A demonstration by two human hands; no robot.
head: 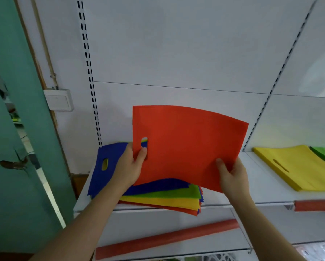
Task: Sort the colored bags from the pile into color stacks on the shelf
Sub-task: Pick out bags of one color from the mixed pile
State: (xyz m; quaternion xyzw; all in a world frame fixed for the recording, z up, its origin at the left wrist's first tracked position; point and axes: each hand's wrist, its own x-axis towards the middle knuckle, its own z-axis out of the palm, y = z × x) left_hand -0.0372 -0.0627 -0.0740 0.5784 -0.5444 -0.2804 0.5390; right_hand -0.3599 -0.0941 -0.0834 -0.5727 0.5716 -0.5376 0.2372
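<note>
White shelf [271, 194], red bag [186, 144] between hands

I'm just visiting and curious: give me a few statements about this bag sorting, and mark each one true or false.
1. Both hands hold the red bag. True: the left hand grips its handle end, the right hand its lower right corner.
2. The pile shows only blue bags. False: blue, green, yellow and red layers show.
3. A yellow stack lies on the shelf to the right. True.
4. The red bag lies flat on the yellow stack. False: it is held up over the pile.
</note>
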